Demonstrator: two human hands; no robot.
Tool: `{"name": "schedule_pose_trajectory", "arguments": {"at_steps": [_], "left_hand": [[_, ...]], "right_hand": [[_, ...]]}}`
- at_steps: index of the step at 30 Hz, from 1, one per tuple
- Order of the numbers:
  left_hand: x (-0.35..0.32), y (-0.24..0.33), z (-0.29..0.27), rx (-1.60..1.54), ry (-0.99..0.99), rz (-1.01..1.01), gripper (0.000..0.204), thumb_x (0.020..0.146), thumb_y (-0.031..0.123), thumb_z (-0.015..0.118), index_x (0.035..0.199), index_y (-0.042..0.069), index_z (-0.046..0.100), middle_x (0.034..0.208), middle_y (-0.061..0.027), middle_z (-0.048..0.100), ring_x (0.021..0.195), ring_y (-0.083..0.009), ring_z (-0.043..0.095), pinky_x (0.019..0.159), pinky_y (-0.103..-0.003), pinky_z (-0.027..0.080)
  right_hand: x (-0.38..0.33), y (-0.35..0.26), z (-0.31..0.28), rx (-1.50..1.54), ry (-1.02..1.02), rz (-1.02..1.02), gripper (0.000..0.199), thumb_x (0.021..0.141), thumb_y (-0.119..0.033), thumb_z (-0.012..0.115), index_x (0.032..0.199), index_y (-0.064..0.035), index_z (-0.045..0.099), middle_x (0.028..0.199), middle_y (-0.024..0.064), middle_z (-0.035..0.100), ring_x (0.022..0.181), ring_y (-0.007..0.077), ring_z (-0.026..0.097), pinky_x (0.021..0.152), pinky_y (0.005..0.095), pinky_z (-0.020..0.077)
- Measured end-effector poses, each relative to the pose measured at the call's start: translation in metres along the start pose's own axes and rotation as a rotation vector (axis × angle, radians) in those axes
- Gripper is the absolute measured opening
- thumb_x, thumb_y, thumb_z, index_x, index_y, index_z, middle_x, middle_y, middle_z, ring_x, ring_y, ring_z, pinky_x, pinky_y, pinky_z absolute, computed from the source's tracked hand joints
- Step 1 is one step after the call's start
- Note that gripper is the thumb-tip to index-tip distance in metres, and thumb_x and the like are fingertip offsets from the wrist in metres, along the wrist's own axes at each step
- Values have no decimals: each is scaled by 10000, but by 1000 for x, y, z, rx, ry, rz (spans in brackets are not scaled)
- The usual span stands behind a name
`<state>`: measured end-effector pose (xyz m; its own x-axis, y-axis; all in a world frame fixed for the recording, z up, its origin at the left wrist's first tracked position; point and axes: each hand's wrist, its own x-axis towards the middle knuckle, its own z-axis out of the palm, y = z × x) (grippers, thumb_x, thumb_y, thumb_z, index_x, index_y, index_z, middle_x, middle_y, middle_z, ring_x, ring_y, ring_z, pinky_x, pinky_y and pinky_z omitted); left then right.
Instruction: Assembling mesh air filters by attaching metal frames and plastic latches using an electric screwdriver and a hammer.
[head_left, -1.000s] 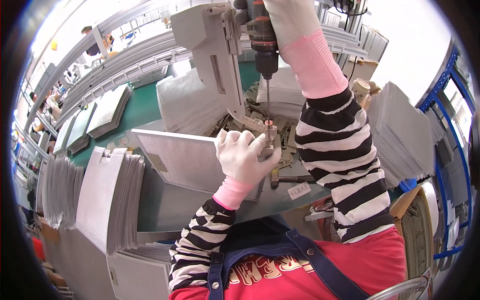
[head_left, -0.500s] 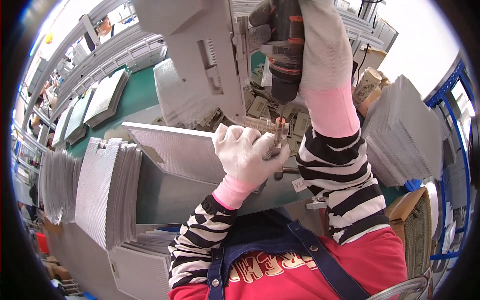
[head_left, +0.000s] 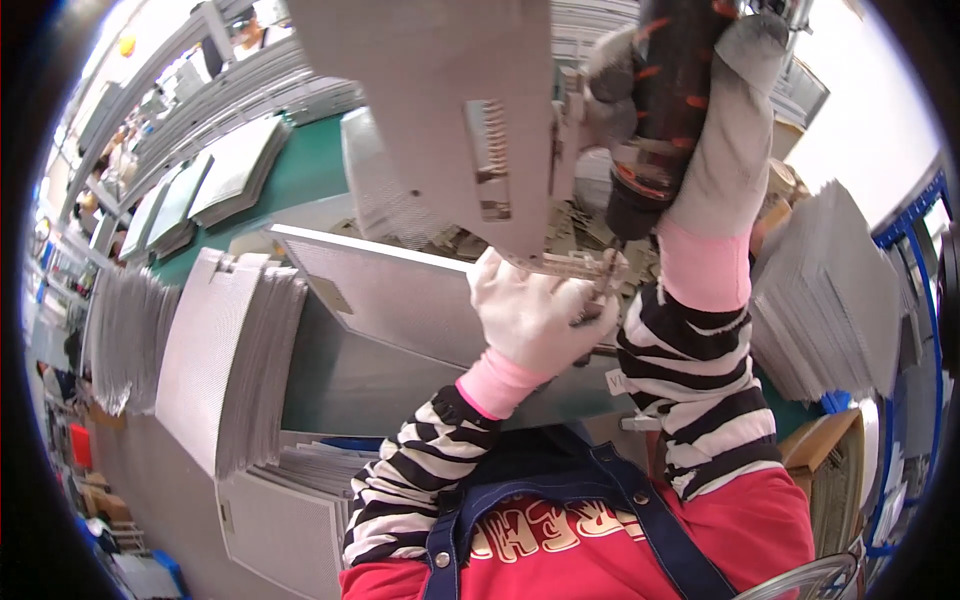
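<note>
My left hand [head_left: 535, 305], in a white glove with a pink cuff, is closed at the right end of a white-framed mesh panel [head_left: 390, 295]. The panel stands tilted on the bench, and its right corner is hidden behind the glove. My right hand [head_left: 735, 110], in a greyed white glove, is wrapped around a black power screwdriver [head_left: 660, 120] with orange marks. The screwdriver points down, its bit just beyond my left fingertips, where a small metal fitting [head_left: 608, 270] sits. A pale machine housing [head_left: 440, 110] with a slot hangs in front of the panel's far side.
Stacks of mesh panels stand at the left [head_left: 215, 350] and right [head_left: 825, 300]. More flat panels [head_left: 240, 170] lie on the green bench at the far left. Small beige parts [head_left: 575, 225] lie beyond my hands. A cardboard box [head_left: 825, 450] stands at the lower right.
The whole view has shifted, so the bench things sit farther right. Both hands keep their holds, and the screwdriver's bit stays by my left fingertips.
</note>
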<state>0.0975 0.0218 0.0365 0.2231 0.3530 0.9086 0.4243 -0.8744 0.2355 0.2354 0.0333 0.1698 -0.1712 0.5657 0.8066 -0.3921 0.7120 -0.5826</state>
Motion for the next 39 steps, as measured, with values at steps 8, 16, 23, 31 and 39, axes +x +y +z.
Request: {"name": "schedule_pose_trajectory", "arguments": {"at_steps": [8,16,23,31,39], "left_hand": [[-6,14,-13,-85,22,-55,229,606,356,682,649,143,611,646,-36,516,750,-242,516,833,-443,387],[-13,-89,-136,425,128,-666,313,640,348,744,755,70,659,989,-112,580,1115,-269,422,907,-393,314],[-70,-116,-191,-869,896,-1292,292,920,104,459,1205,36,456,1104,-136,532,989,-277,569,869,-437,503],[17,-75,-244,-791,552,-614,319,977,214,410,1237,31,440,1154,-121,541,1031,-209,547,917,-330,465],[-41,-29,-148,-1021,138,-525,299,931,333,528,1046,63,471,1046,-154,591,954,-212,594,839,-328,471]], "right_hand": [[-17,-16,12,-89,353,95,465,952,-394,398,1147,16,500,839,142,618,559,181,599,457,244,500],[9,-74,-60,-270,522,-31,371,947,-297,480,1188,-14,494,1058,61,569,942,144,567,863,265,433],[-21,-32,-80,-659,450,212,297,905,-329,569,1004,-50,550,791,2,556,639,64,514,569,204,397],[-30,-39,-78,-579,510,105,272,907,-314,573,1007,-66,522,810,10,544,673,83,525,581,208,395],[-44,-55,-91,-595,565,151,302,890,-330,588,1009,-60,521,802,26,555,645,74,518,558,199,401]]}}
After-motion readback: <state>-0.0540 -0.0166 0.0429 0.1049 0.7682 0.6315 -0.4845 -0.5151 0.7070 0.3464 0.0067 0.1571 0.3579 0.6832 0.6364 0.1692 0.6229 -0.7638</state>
